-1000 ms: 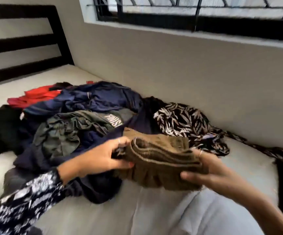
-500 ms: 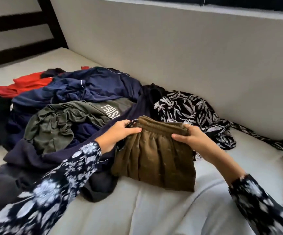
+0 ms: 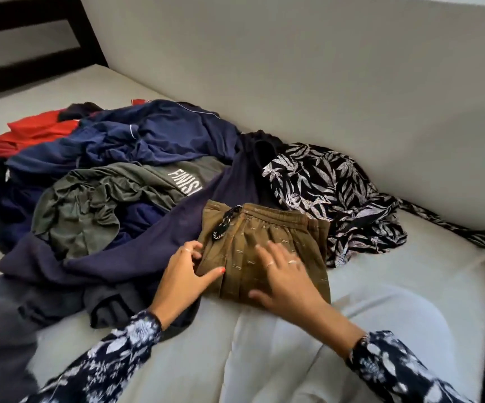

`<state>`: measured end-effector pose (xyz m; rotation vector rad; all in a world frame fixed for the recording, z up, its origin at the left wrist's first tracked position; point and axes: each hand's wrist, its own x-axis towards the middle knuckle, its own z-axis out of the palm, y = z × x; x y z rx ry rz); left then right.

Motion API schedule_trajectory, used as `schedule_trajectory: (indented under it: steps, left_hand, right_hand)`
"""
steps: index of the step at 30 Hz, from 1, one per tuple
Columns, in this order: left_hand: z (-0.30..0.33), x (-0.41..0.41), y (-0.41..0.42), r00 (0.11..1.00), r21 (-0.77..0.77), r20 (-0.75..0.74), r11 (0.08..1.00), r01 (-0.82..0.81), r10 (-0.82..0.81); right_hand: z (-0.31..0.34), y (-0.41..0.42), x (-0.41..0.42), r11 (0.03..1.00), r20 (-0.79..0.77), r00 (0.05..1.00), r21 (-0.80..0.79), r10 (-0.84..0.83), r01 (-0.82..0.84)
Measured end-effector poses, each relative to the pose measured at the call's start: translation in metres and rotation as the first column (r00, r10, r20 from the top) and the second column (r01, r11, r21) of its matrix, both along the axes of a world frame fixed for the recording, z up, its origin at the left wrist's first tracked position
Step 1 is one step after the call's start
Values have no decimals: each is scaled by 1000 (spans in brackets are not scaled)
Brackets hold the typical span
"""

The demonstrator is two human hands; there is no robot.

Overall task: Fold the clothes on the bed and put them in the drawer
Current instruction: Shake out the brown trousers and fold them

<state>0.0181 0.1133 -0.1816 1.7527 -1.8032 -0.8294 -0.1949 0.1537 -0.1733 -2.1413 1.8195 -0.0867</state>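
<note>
A folded brown garment lies flat on the bed, directly beneath both hands. The right hand presses down on it, palm flat, fingers spread and straight. The left hand rests at its left edge, thumb lying on the cloth; its fingers are blurred and may be tucked against the fold. A heap of unfolded clothes sits beyond and left of the hands.

The olive shirt print reads only "FINIS", its end hidden under the navy garment.
</note>
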Motion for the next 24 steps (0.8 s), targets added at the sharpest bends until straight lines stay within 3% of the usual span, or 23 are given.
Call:
schedule_trajectory:
  steps: [4, 8, 10, 12, 14, 16, 19, 24]
  left_hand:
    - [-14, -1, 24, 946, 70, 323, 997, -10, -13]
    - [-15, -3, 22, 940, 114, 340, 993, -43, 2]
    - [-14, -3, 14, 964, 140, 263, 987, -75, 36]
    - [-11, -2, 7, 994, 204, 45, 974, -102, 95]
    - [-4, -2, 2, 939, 343, -254, 929, -136, 231]
    - [1, 2, -2, 854, 433, -407, 892, -131, 323]
    - [17, 8, -9, 842, 371, -472, 925, -78, 260]
    - [85, -12, -21, 830, 113, -553, 994, -12, 72]
  right_hand:
    - [-31, 7, 28, 984, -190, 974, 152, 125, -97]
    - [-43, 5, 46, 995, -308, 946, 61, 100, -85]
    - [-45, 5, 47, 998, -335, 940, 15, 69, -68]
    - [-43, 1, 42, 997, -312, 946, 21, 82, -79]
    - [-39, 3, 34, 997, -306, 950, -27, 66, -78]
    - [-30, 3, 23, 999, -284, 958, -24, 24, -32]
    - [5, 3, 7, 999, -173, 984, -6, -49, 49]
    - [81, 1, -29, 993, -126, 987, -81, -97, 87]
